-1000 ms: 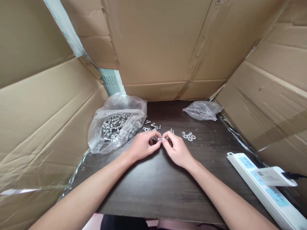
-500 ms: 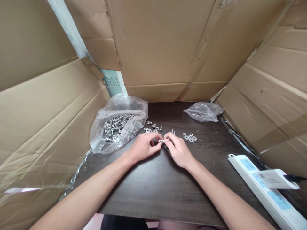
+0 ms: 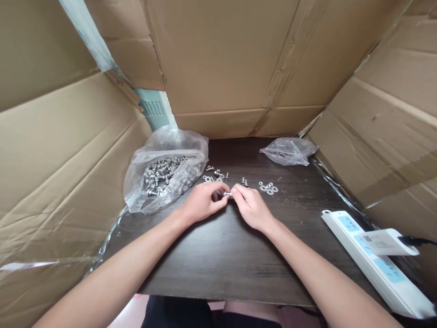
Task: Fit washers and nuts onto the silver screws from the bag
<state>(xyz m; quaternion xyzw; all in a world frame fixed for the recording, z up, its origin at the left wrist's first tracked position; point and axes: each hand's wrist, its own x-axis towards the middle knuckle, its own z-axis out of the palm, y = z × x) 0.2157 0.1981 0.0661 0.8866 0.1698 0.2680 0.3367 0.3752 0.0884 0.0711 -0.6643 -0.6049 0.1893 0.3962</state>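
Note:
Between my two hands, over the middle of the dark table, is a small silver bolt (image 3: 227, 194). My left hand (image 3: 206, 199) pinches it from the left with thumb and forefinger. From the other side, the fingertips of my right hand (image 3: 251, 206) close on its right end; whether a nut or washer sits there is too small to tell. Just beyond my left hand lie loose bolts and washers (image 3: 208, 179). A couple of bolts (image 3: 244, 181) lie behind my right hand, and to its right is a small group of washers and nuts (image 3: 269, 188).
An open clear plastic bag (image 3: 136, 182) full of bolts stands at the left. A second clear bag (image 3: 289, 151) lies at the back right. Along the right edge runs a white power strip (image 3: 375, 269) with a plugged-in adapter (image 3: 385, 242). Cardboard walls (image 3: 232, 59) surround the table (image 3: 205, 269).
The camera view has tilted slightly, so the scene sits a little higher. Both hands stay together at the bolt, with only slight shifts of the fingers.

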